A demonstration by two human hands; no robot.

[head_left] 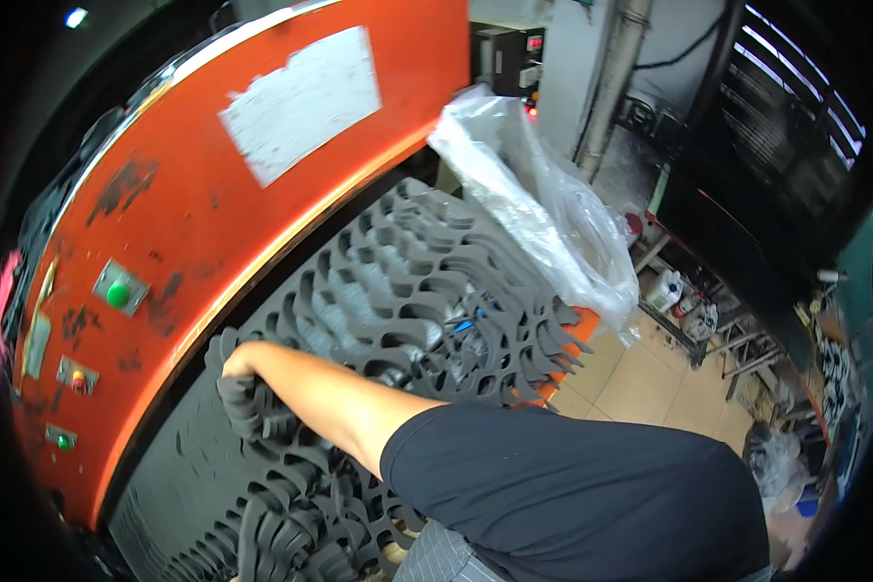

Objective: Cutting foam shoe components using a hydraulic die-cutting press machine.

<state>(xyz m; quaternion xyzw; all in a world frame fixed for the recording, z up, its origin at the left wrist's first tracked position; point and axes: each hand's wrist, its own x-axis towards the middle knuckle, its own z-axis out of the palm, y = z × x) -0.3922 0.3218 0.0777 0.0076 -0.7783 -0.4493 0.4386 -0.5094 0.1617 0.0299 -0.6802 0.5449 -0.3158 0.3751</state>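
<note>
My right arm, in a short black sleeve, reaches across to the left over a dark grey sheet [417, 286] full of curved cut-outs. At its end, my right hand [240, 361] is closed round a stack of dark grey curved foam-like pieces [245, 407]. Its fingers are partly hidden by the pieces. Nearer the lower edge, another bunch of similar grey pieces [272, 538] rests on the cut sheet. My left hand does not show.
An orange machine panel [194, 233] with green and red buttons stands along the left and far side. Clear plastic sheeting [543, 204] hangs at the sheet's far right corner. Beyond are a tiled floor [640, 378], a white jug [663, 290] and a dark workbench [747, 262].
</note>
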